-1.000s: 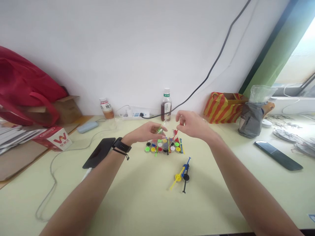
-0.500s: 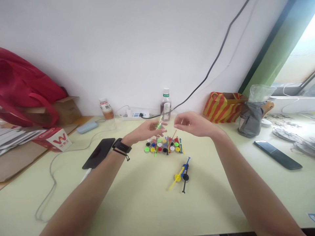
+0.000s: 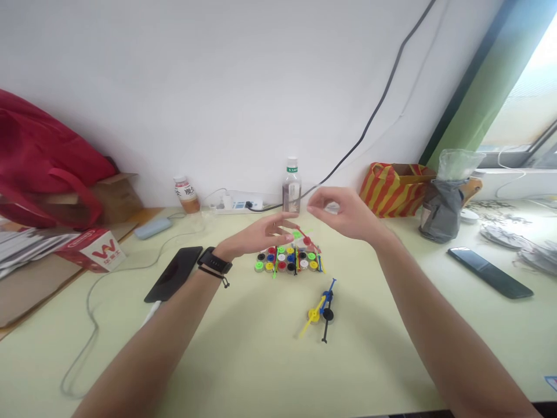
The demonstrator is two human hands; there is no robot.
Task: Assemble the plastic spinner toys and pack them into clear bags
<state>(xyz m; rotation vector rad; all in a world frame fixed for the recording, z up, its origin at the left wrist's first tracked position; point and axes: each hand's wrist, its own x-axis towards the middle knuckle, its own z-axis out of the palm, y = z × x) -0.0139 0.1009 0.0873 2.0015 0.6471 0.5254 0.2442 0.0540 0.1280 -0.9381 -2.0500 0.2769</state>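
Observation:
My left hand (image 3: pixel 263 233), with a black watch (image 3: pixel 214 260) on the wrist, hovers over a cluster of small coloured discs (image 3: pixel 282 266). Its thumb and fingers are apart. Close to its fingertips are a red stick with a disc (image 3: pixel 307 240), slanting down to the right, and a bright green piece (image 3: pixel 297 234), partly hidden; contact is unclear. My right hand (image 3: pixel 346 213) is raised to the right, thumb and forefinger pinched together; anything between them is too small to see. Nearer me lie a yellow stick piece (image 3: pixel 313 314), a black one (image 3: pixel 328 315) and a blue one (image 3: pixel 327 296).
At the left lie a black phone (image 3: pixel 174 274), a cable and a red-and-white box (image 3: pixel 98 249). Along the wall stand two bottles, one dark (image 3: pixel 291 188), and a power strip (image 3: pixel 243 203). To the right are a striped bag (image 3: pixel 387 188), a grey bag (image 3: pixel 444 212) and another phone (image 3: pixel 489 271).
The green piece that stood upright between my left fingers now shows beyond the thumb tip. The red stick has tilted the other way. My right hand has risen slightly.

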